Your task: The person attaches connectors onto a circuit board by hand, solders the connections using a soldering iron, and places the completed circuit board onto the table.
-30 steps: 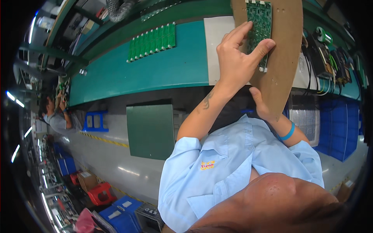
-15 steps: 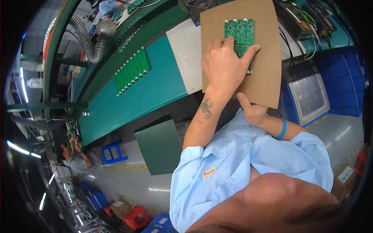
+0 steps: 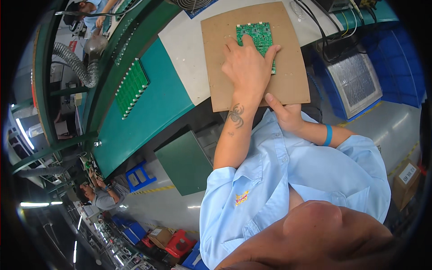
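A green circuit board [image 3: 262, 32] lies on a flat brown board [image 3: 290, 78] at the edge of the bench. My left hand [image 3: 246, 65] is over the circuit board, bent fingers toward its left side and thumb at its right edge, closed across its width. The palm covers the board's lower left part. My right hand [image 3: 290, 118] grips the near edge of the brown board, its thumb at the edge and its other fingers hidden underneath.
A panel of joined green circuit boards [image 3: 131, 87] lies on the teal mat [image 3: 155, 105] to the left. Black cables [image 3: 325, 38] hang at the right, above a blue bin [image 3: 396, 67]. A fan [image 3: 194, 3] stands at the back. Another person [image 3: 101, 195] sits at the far left.
The brown board, the circuit board and both hands appear farther left, and the surroundings have shifted with the view. Both hands keep much the same hold.
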Demonstrator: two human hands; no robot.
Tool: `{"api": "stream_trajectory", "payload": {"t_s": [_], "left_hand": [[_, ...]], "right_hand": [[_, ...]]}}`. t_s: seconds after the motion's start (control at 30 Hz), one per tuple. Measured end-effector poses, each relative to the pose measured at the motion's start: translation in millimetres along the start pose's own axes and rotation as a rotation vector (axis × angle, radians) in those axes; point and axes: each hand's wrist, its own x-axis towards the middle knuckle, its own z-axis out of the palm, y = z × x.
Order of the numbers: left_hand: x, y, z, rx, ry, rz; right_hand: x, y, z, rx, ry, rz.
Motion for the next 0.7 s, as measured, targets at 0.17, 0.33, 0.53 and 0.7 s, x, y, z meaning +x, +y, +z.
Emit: {"api": "stream_trajectory", "payload": {"t_s": [0.17, 0.33, 0.53, 0.7], "left_hand": [[-5.0, 0.8, -10.7, -0.031, -0.119, -0.101], [-11.9, -36.3, -20.0, -0.075, 0.123, -0.012], [-36.7, -83.4, -39.2, -0.114, 0.041, 0.039], [-64.3, -98.1, -44.8, -0.19, -0.065, 0.054]], "right_hand": [[-1.9, 8.8, -12.4, 0.063, -0.027, 0.087], [-0.5, 2.0, -23.9, 0.021, -0.023, 0.059], [2.4, -3.5, -42.3, 0.081, -0.078, 0.104], [5.4, -7.1, -47.4, 0.075, -0.114, 0.116]]}}
